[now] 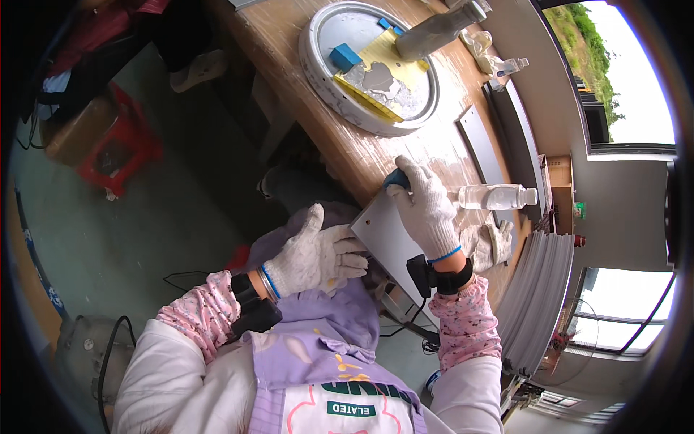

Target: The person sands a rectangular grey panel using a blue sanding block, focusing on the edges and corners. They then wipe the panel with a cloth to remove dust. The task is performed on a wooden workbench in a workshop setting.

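White knit gloves on both hands. Nearest: purple apron over pink floral sleeves, black strap devices on both wrists. Left hand [318, 254] grips the near left edge of a flat grey panel [387, 242], fingers curled over the edge, thumb sticking up. Panel rests tilted, near end off the table toward the lap, far end on the wooden table [347, 145]. Right hand [428, 210] lies on the panel's far end, fingers closed down over a blue sanding block [396, 179]; only a bit of the block shows past the fingertips. Block touches panel surface near its far corner.

Just right of the right hand: clear plastic bottle [497, 196] lying on its side on the table. Below it, a spare pair of white gloves [488, 242], crumpled, beside the right wrist. Further right, a stack of grey panels [538, 289] edge-on.

Mid table: another grey panel [478, 145] lying flat, longer strips beyond it along the wall side.

Far: round white tray [312, 61] w/ yellow sheets [390, 58], a blue block [345, 56] and a grey bottle [437, 30] lying across it. Small spray bottle [506, 66] to its right.

Left of table, on green floor: red plastic stool [119, 148], well apart from the hands.
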Available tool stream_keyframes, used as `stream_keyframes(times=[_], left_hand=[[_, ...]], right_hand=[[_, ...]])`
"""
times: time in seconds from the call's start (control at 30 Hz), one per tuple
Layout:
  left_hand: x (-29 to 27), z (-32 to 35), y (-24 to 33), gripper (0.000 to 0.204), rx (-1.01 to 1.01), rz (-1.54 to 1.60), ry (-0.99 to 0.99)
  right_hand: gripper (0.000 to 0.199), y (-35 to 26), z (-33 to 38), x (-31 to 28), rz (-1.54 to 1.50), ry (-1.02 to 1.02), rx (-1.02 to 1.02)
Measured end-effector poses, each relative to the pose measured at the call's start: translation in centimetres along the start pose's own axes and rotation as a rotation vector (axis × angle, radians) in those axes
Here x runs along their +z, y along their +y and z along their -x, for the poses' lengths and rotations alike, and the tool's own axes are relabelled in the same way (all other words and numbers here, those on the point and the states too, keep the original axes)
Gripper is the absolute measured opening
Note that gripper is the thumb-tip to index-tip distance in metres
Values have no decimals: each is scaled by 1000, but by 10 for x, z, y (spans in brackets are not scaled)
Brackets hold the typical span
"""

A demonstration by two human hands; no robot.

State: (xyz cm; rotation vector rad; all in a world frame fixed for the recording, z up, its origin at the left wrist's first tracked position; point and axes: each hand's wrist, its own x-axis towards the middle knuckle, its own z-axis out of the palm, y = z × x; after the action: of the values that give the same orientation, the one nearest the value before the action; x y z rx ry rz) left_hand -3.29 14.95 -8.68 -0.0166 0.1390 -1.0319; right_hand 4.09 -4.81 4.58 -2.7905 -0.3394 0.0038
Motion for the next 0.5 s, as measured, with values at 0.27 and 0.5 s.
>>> stream_keyframes(times=[0.27, 0.5], left_hand=[[1, 0, 1, 95, 29, -23, -19], [-3, 0, 0, 95, 29, -5, -33]], right_hand=[[50, -43, 23, -7, 122, -125, -201], [55, -43, 26, -5, 100, -177, -268]])
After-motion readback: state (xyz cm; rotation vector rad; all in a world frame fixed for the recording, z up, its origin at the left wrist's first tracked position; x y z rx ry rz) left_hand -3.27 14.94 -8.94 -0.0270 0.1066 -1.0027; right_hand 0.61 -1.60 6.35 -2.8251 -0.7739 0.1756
